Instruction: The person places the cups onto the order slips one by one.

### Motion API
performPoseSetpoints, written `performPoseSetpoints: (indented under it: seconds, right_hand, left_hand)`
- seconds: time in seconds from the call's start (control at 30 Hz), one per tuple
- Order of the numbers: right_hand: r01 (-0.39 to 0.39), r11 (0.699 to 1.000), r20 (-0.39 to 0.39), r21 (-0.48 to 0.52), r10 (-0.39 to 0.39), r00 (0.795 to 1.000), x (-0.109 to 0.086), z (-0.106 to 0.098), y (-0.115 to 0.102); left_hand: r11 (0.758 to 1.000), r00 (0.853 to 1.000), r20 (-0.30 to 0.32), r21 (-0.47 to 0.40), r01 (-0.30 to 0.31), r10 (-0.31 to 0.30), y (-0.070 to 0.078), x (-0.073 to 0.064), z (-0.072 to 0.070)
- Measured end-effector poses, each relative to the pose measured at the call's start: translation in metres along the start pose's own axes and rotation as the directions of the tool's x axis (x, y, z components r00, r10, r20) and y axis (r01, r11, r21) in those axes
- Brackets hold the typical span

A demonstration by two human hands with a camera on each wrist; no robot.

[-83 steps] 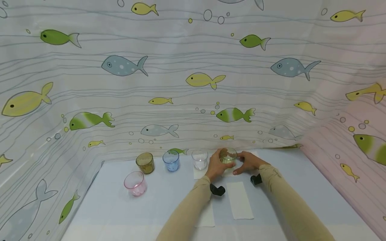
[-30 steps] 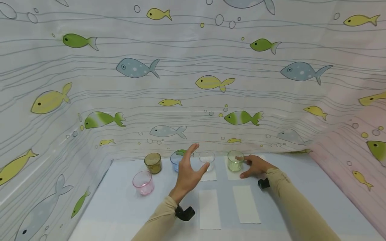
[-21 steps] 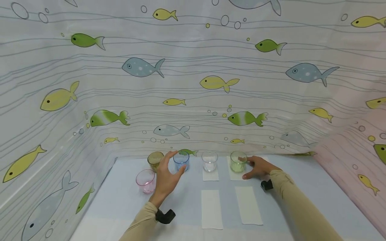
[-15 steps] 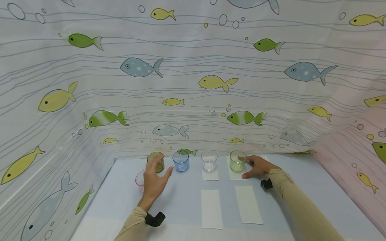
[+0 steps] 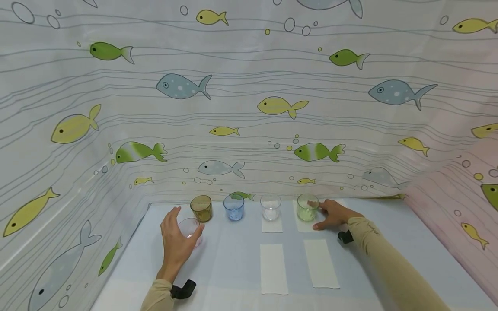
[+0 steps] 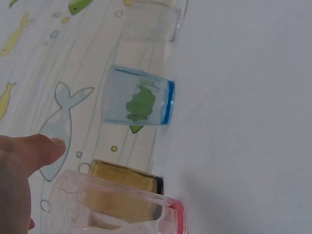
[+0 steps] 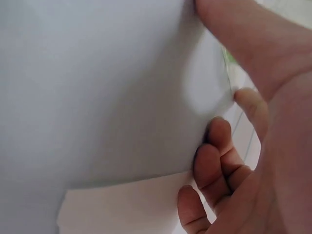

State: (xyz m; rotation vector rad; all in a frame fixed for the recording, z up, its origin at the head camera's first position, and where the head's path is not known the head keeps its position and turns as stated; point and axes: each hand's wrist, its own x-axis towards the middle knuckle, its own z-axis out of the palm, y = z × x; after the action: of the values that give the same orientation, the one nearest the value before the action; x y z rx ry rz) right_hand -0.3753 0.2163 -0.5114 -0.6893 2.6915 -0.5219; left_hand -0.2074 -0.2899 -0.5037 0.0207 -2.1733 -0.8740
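My left hand (image 5: 177,244) is spread around the pink-tinted glass (image 5: 189,223) at the front left, thumb and fingers apart on either side of it. In the left wrist view the thumb (image 6: 41,151) is held away from the wall of that glass. Over on the right, my right hand (image 5: 333,215) rests beside the green glass (image 5: 306,211), its index fingertip at the glass's far side and its thumb low on the near side. The green glass stands upright on a white paper strip (image 5: 302,227). Loosely bent fingers show in the right wrist view.
Along the back stand an amber glass (image 5: 201,209), a blue glass (image 5: 234,210) and a clear glass (image 5: 270,209), the last on a white strip. Two more white strips (image 5: 274,268) lie in front. A fish-patterned curtain (image 5: 249,86) rises behind the table.
My left hand has left the green glass and swept left past the clear, blue and amber glasses to the pink one. My right hand has stayed by the green glass.
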Motion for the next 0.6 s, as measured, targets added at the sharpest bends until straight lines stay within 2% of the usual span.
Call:
performPoseSetpoints:
  seconds: [0.13, 0.3, 0.6]
  right_hand:
    - [0.02, 0.999, -0.006, -0.038, -0.02, 1.0, -0.004, -0.001, -0.005]
    - [0.011, 0.997, -0.017, -0.071, -0.012, 1.0, -0.005, 0.0, -0.009]
    - [-0.034, 0.999, -0.041, -0.015, 0.033, 0.999, -0.01, 0.002, -0.006]
  left_hand:
    - [0.994, 0.993, 0.051, 0.001, 0.107, -0.107, -0.004, -0.004, 0.001]
    - [0.97, 0.966, 0.108, -0.021, 0.24, -0.237, -0.01, -0.009, 0.003]
    - [0.929, 0.922, 0.181, -0.081, 0.361, -0.342, -0.015, -0.014, 0.005]
